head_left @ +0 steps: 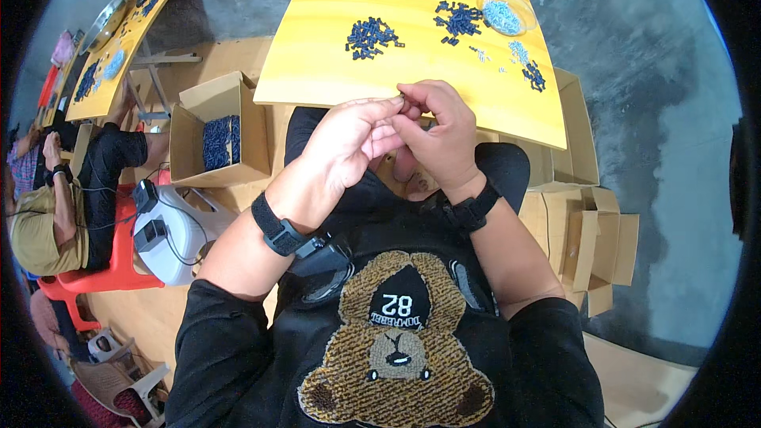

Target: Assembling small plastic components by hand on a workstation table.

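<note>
My left hand point(346, 136) and my right hand point(445, 131) meet just off the near edge of the yellow table point(317, 83). Both are closed, thumbs and fingertips pinched together around something small and dark. The fingers cover most of it, so its kind does not show. Beyond them on the table lies a pile of small dark pieces point(371, 38). Farther right is a second dark pile point(458, 24), touching a see-through dish point(519, 29) of small silvery parts point(501, 16). Loose silvery pieces point(519, 52) and more dark pieces point(534, 77) lie near the right edge.
An open cardboard box point(186, 139) holding dark pieces point(218, 143) stands left of my legs. More cardboard boxes point(598, 242) are at the right. Leftward are a white stool point(178, 230), a red stool point(123, 246), a seated person point(55, 230) and another yellow table point(131, 40).
</note>
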Motion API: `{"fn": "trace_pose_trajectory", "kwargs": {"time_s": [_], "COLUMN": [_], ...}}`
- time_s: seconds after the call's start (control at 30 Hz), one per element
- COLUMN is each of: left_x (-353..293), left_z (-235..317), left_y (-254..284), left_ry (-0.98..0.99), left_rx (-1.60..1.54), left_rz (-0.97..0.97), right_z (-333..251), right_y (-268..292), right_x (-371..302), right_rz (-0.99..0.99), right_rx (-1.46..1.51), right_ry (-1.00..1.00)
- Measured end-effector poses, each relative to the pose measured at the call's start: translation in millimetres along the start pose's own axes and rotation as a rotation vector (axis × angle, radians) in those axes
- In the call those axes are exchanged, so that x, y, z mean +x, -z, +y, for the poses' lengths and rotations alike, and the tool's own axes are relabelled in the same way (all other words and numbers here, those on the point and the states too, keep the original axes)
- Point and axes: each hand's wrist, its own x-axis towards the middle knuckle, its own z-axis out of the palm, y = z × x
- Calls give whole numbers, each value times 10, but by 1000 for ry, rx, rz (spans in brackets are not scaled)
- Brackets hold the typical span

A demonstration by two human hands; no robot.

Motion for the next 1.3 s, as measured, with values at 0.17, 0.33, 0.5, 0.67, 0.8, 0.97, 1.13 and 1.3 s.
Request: {"fn": "trace_pose_trajectory", "kwargs": {"time_s": [0.17,0.33,0.5,0.67,0.8,0.97,1.13,1.3], "left_x": [-34,14,28,44,57,146,280,351], "left_z": [-7,23,21,-9,-50,-153,-320,-364], "left_y": [-87,20,-40,31,14,174,281,234], "left_ry": [-17,26,-32,-21,11,172,318,343], "left_rx": [-45,202,202,216,199,74,-27,-6], "left_rz": [25,3,-25,-32,27,85,69,130], "right_z": [-12,28,5,50,102,183,287,463], "right_y": [45,56,83,97,55,28,70,54], "right_x": [29,-3,-21,-16,-22,-81,-126,-181], "right_rz": [39,51,66,24,-57,-126,-236,-214], "right_rx": [10,30,-28,-71,4,15,-161,-162], "right_ry": [17,-26,12,64,-22,-113,-226,-244]}}
